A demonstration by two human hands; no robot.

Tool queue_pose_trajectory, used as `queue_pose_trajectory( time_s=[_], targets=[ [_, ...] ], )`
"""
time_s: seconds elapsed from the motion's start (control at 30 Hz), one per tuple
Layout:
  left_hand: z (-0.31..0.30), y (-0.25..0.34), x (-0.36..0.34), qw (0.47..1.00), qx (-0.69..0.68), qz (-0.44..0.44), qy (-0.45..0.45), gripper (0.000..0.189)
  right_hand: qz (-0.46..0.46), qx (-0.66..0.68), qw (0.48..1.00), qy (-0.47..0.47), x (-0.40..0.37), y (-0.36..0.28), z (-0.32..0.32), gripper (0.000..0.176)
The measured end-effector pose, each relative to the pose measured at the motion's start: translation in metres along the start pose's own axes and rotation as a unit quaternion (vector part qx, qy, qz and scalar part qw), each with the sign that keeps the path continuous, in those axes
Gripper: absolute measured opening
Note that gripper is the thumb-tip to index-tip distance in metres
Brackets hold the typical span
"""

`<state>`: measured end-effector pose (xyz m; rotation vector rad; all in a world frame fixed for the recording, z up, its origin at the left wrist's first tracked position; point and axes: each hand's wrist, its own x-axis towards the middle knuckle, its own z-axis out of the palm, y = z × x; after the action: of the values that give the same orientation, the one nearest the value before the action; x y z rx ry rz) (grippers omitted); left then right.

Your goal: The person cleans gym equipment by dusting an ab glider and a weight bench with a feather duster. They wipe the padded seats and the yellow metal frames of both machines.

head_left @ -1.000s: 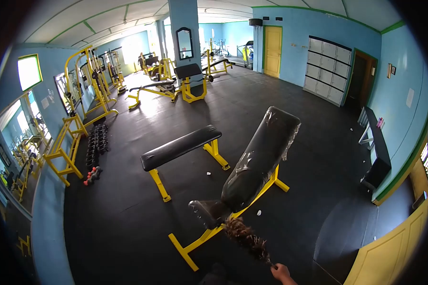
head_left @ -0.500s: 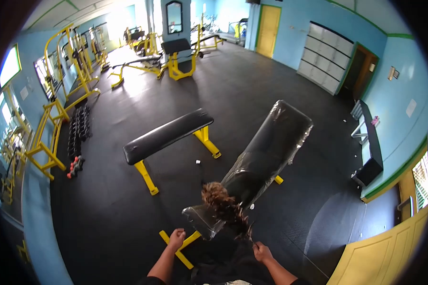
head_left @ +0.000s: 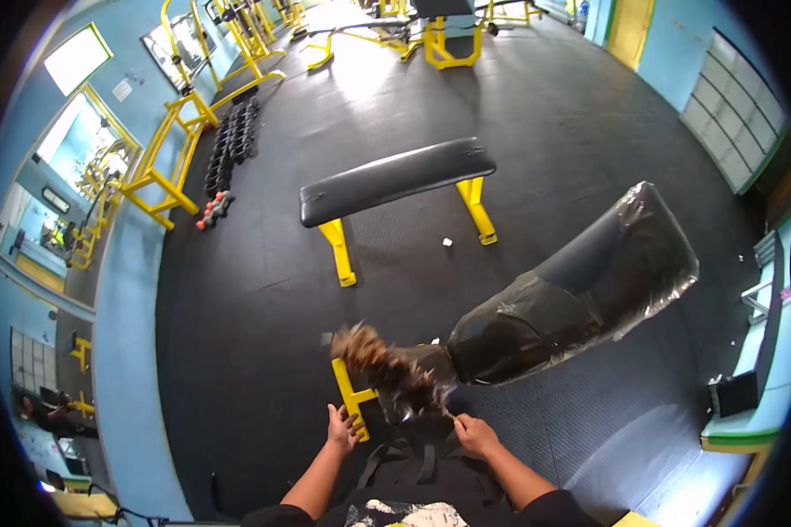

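My right hand (head_left: 475, 434) is closed round the handle end of a brown feather duster (head_left: 391, 367). The duster, slightly blurred, points up and left over the seat end of a plastic-wrapped black bench (head_left: 580, 285). My left hand (head_left: 344, 429) has its fingers apart and holds nothing, beside the yellow foot bar (head_left: 350, 400) of that bench. Part of the seat is hidden behind the feathers.
A flat black bench (head_left: 395, 182) on yellow legs stands ahead. Dumbbells (head_left: 233, 145) line the floor at left, near a yellow rack (head_left: 163, 176) and wall mirrors (head_left: 83, 149). Small white scraps (head_left: 447, 241) lie on the dark floor. Grey lockers (head_left: 734, 105) stand at right.
The view has turned left and down, so the benches appear farther right. The duster has swung left relative to the wrapped bench. My left hand's fingers have spread.
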<state>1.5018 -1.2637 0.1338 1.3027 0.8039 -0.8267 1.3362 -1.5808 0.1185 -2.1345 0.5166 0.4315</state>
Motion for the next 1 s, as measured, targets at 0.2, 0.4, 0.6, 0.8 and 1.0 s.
queue_pose_trajectory(
  time_s=[0.2,0.4,0.6,0.8,1.0],
  targets=[
    [0.016,-0.020,-0.038,0.997,0.025,0.017,0.074,0.089,-0.045,-0.021,0.995,-0.085,0.058,0.004,-0.058,0.032],
    [0.042,-0.049,-0.066,0.995,0.041,0.033,0.089,0.090,-0.065,0.017,0.990,-0.124,0.063,0.034,-0.063,0.030],
    [0.059,-0.064,-0.078,0.993,0.048,0.036,0.098,0.088,-0.034,0.093,0.993,-0.065,0.018,0.113,-0.009,0.027],
    [0.067,-0.076,-0.082,0.988,0.080,0.032,0.130,0.090,-0.005,-0.009,0.991,-0.130,0.001,0.140,-0.039,0.031],
    [0.052,-0.086,-0.080,0.971,0.179,0.042,0.155,0.087,-0.003,-0.073,0.972,-0.224,0.004,0.155,-0.062,0.037]
  ],
)
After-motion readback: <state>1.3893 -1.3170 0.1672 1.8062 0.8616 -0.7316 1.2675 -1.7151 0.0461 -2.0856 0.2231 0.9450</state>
